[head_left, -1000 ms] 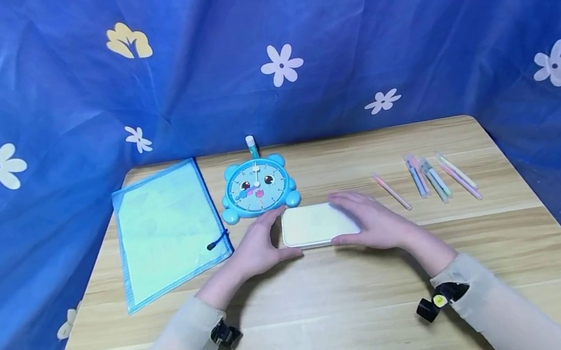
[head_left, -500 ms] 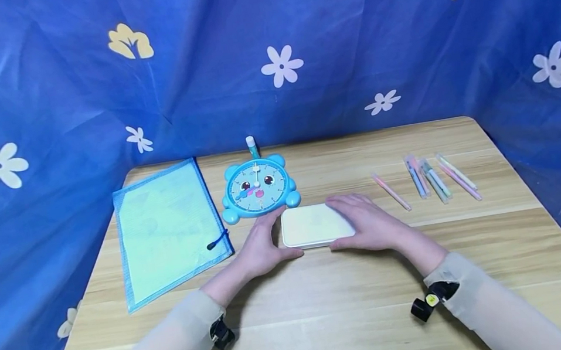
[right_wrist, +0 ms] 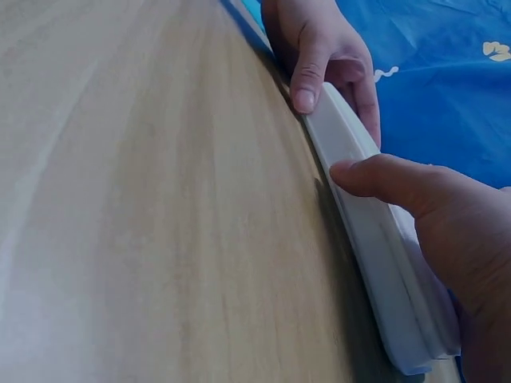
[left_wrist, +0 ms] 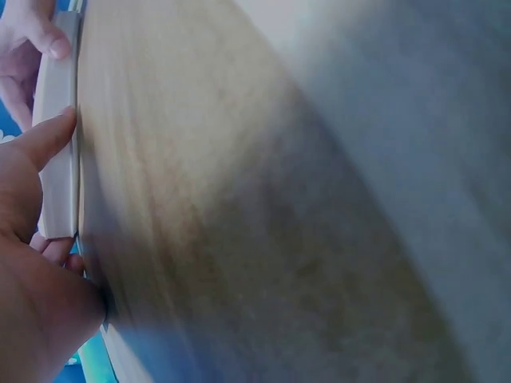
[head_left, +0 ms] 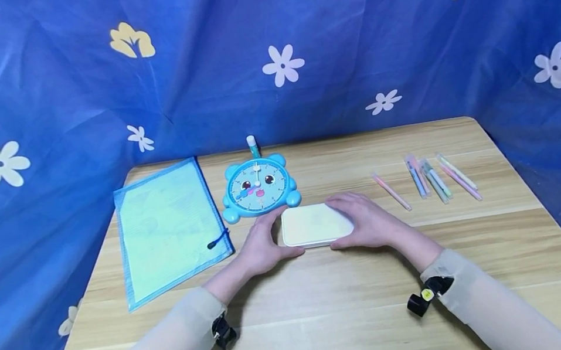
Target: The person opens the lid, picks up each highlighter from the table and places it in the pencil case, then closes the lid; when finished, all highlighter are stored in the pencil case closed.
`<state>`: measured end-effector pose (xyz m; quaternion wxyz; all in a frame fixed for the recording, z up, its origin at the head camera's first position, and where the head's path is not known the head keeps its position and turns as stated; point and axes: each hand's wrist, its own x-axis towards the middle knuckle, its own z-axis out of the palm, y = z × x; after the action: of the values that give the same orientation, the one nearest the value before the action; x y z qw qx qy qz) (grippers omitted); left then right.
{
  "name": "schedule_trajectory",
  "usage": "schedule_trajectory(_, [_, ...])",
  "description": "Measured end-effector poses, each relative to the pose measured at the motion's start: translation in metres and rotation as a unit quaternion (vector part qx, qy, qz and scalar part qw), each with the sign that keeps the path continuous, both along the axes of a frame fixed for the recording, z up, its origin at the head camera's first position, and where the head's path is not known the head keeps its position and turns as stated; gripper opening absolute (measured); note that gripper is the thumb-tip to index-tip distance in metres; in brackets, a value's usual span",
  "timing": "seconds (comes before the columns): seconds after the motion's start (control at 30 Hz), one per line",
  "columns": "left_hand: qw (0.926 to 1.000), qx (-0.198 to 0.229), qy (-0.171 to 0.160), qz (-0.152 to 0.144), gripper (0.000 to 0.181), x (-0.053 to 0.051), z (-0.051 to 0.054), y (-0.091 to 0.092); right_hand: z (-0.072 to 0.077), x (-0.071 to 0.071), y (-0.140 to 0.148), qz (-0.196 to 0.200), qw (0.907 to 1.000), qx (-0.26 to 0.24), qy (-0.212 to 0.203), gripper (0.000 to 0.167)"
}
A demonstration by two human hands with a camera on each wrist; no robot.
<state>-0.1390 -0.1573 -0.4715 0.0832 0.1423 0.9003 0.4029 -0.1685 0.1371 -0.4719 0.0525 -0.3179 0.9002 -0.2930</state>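
A flat white rectangular box [head_left: 315, 223] with rounded corners lies on the table at the middle of the head view. My left hand [head_left: 260, 247] grips its left end, thumb along the near side and fingers round the far side. At the opposite end my right hand [head_left: 369, 223] holds it the same way, covering the right corners. In the right wrist view, the box [right_wrist: 371, 239] shows a seam along its side, and the thumb presses on that side. The left wrist view shows the box [left_wrist: 57, 195] low against the wood; what is inside it is hidden.
Just behind the box lies a blue animal-shaped toy clock [head_left: 259, 186], with a small white-capped tube [head_left: 253, 146] behind it. A blue-edged zip folder [head_left: 171, 231] is on the left. Several coloured pens [head_left: 435, 179] and a pink pen [head_left: 391, 191] lie to the right.
My right hand has shifted slightly left, closer round the box's right end. The left hand and the box have barely moved.
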Motion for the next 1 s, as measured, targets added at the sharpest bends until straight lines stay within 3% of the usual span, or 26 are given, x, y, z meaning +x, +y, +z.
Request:
schedule_trajectory(0.3, [1.0,-0.002,0.006,-0.002,0.101,-0.002,-0.002,-0.001,0.0,-0.01,0.0,0.021,0.9994,-0.025,-0.009,0.097])
schedule_trajectory(0.53, [0.9999,-0.001,0.013,-0.002,0.102,-0.002,-0.003,0.0,0.004,-0.015,0.001,0.024,0.9991,-0.017,-0.031,0.095])
schedule_trajectory(1.0, [0.9998,-0.014,0.011,0.002,0.103,-0.001,-0.003,0.0,0.006,-0.023,0.0,0.039,0.9987,-0.014,-0.029,0.091])
